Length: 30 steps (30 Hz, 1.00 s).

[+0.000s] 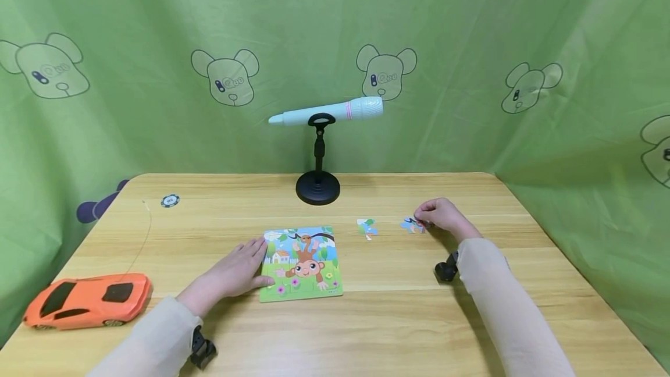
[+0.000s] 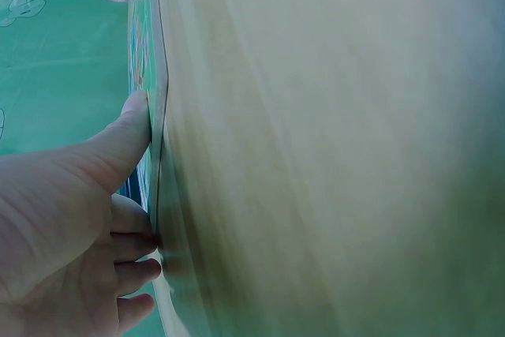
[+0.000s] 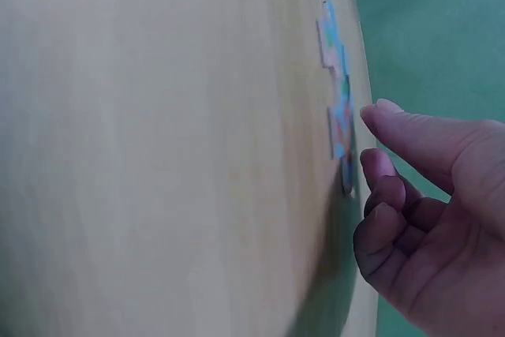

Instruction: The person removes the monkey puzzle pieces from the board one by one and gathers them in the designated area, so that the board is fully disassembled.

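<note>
Monkey puzzle, head view: The monkey puzzle (image 1: pixel 300 263) is lying flat on the wooden tabletop (image 1: pixel 387 330), picture side up.
Left hand: Your left hand (image 1: pixel 241 266) is resting at the puzzle's left edge, its fingers loosely extended.
Right hand: Your right hand (image 1: pixel 442 217) is reaching down well to the right of the puzzle, its fingertips beside the outer loose piece (image 1: pixel 407 226).
Inner loose piece: The inner loose piece (image 1: pixel 364 227) is lying just right of the puzzle, between it and the outer one.
Microphone: The pale blue microphone (image 1: pixel 330 113) is sitting in its black stand (image 1: pixel 318 191), behind the puzzle.
Orange car: The orange car (image 1: pixel 86 302) is standing well left of the puzzle.
Round chip: The round chip (image 1: pixel 170 201) is lying left of and behind the puzzle.
Left thumb, left wrist view: Your thumb (image 2: pixel 118 144) is resting on the puzzle's face, while your fingers are lying along its edge.
Right fingers, right wrist view: Your thumb and forefinger are leaving a narrow gap, the others curling loosely; I cannot tell whether they are touching the outer loose piece.
</note>
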Tool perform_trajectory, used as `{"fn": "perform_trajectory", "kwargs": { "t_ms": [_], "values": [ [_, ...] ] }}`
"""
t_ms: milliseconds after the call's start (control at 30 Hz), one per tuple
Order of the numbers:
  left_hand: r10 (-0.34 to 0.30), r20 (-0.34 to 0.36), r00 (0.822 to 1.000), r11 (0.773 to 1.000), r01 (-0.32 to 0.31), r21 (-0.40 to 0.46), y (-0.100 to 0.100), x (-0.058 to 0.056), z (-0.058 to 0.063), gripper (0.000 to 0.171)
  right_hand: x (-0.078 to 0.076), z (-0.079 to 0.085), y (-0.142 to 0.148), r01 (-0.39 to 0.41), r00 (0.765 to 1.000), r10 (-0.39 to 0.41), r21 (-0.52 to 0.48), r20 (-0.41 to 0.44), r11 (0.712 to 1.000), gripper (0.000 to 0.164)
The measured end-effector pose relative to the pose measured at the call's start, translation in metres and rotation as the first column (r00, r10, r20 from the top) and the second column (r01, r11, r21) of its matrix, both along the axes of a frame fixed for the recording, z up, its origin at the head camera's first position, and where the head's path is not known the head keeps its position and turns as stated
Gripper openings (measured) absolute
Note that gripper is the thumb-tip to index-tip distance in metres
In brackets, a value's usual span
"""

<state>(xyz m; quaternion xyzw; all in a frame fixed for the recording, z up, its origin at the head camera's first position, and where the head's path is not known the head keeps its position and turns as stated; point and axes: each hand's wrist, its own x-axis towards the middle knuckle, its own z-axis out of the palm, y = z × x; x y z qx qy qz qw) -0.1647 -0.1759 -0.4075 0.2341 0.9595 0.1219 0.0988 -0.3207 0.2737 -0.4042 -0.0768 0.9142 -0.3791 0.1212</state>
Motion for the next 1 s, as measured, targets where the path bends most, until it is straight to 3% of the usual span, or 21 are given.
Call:
{"fn": "perform_trajectory", "kwargs": {
  "t_ms": [167, 333, 767, 1000],
  "values": [
    [0.002, 0.002, 1.0, 1.0, -0.002, 0.003, -0.001, 0.001, 0.0, 0.078, 0.001, 0.004, -0.008, -0.035, 0.998, 0.036, 0.011, -0.05, 0.999, 0.025],
    [0.005, 0.001, 1.0, 1.0, -0.005, 0.004, -0.001, 0.001, 0.0, 0.079, 0.006, 0.011, -0.038, -0.116, 0.987, 0.114, -0.014, -0.109, 0.993, 0.028],
    [-0.004, -0.009, 1.0, 1.0, 0.004, -0.003, 0.0, -0.001, -0.003, 0.079, 0.03, 0.008, -0.123, -0.329, 0.932, 0.319, -0.032, -0.171, 0.944, 0.019],
    [-0.005, -0.008, 1.0, 1.0, 0.005, -0.002, 0.0, 0.0, -0.001, 0.079, 0.041, 0.0, -0.156, -0.431, 0.888, 0.428, 0.019, -0.169, 0.902, 0.021]
  ]
}}
